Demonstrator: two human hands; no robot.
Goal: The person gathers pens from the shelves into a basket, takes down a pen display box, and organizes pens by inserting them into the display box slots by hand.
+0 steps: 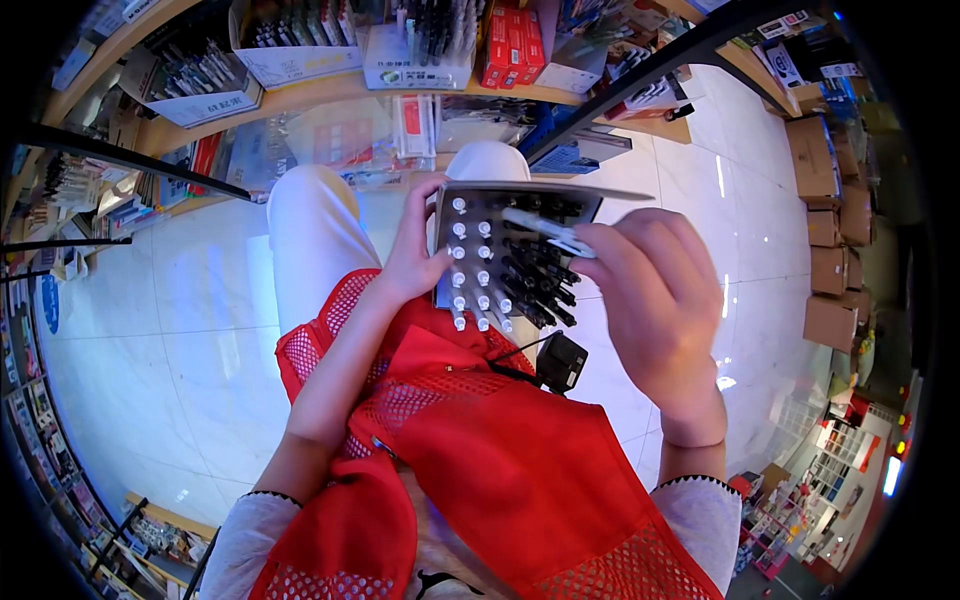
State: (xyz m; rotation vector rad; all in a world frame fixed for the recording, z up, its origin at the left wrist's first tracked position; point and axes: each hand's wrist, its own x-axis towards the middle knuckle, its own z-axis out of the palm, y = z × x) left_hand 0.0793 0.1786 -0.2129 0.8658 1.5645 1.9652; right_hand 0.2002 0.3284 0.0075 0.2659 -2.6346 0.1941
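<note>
My left hand (412, 255) grips the left side of a display box (610, 190), which rests near my lap. White-capped pens (470, 270) stand in rows in the box's left part, and black pens (540, 280) fill the right part. Between the thumb and fingers of my right hand (650, 290) is a white pen (540, 228), tilted and slightly blurred, over the box's black pens. I cannot tell whether its far end touches the others.
A wooden shelf (300, 92) ahead carries open boxes of pens (420, 60) and red boxes (513, 48). Cardboard boxes (830, 270) are stacked at the right. A small black device (560, 362) hangs by my red vest (500, 430). Tiled floor (200, 330) lies around my legs.
</note>
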